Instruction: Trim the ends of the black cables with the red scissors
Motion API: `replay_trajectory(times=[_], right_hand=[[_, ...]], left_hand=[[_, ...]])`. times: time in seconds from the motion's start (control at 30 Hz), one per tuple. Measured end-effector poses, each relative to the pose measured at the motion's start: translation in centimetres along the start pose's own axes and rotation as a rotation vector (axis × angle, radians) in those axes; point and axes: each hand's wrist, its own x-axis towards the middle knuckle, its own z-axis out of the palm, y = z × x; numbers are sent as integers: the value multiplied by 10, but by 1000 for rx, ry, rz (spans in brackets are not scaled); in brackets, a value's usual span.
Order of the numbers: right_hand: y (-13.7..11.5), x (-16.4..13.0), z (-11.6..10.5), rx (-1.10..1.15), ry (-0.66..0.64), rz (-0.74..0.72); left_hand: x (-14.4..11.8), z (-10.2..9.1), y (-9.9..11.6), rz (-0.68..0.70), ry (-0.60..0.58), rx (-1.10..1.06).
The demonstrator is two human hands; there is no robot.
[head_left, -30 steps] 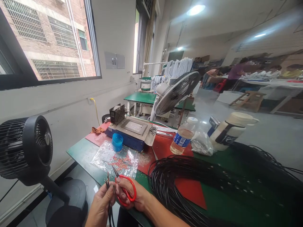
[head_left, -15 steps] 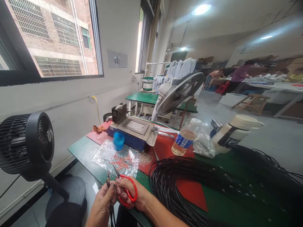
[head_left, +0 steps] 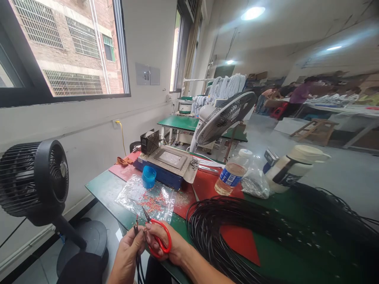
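My left hand (head_left: 129,245) is closed around a few black cables (head_left: 139,263), whose stripped ends with small coloured wires point up between my fingers. Close beside it, my right hand (head_left: 169,241) grips red-handled scissors (head_left: 168,230), their dark blades pointing up and away from me. The right thumb and fingertips meet the cable ends near the left fingers; exactly what they pinch is hidden. Just beyond the hands lies a clear plastic bag (head_left: 126,196) strewn with red wire scraps (head_left: 152,203). A large coil of black cable (head_left: 204,225) rests right of my hands.
Behind the bag are a blue cup (head_left: 149,177) and a blue machine with a metal top (head_left: 160,173). A bottle (head_left: 229,179), a bag of metal bits (head_left: 257,185) and a jug (head_left: 291,167) stand right. A black fan (head_left: 38,181) is left. People work in the background.
The view has shifted very slightly. Both hands stay close together, with the cables and scissors held almost as before.
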Motion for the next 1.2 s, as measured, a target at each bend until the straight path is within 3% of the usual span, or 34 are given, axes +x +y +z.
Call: replay_trajectory(times=[0.27,0.63,0.77,0.97,1.2], right_hand=[[0,-1,2,17,1,14],[1,-1,3,2,3,-25],[1,-1,4,-25,-19,-48],[-3,-3,7,-29,53,-128],[-5,-4,7,-124,127,-195]], left_hand=[[-6,8,5,-8,-46,-82],[4,-7,-9,34,123,-45],[0,-1,-1,10,94,-68],[-3,3,2,61,222,-29],[1,-1,-5,63,241,-21]])
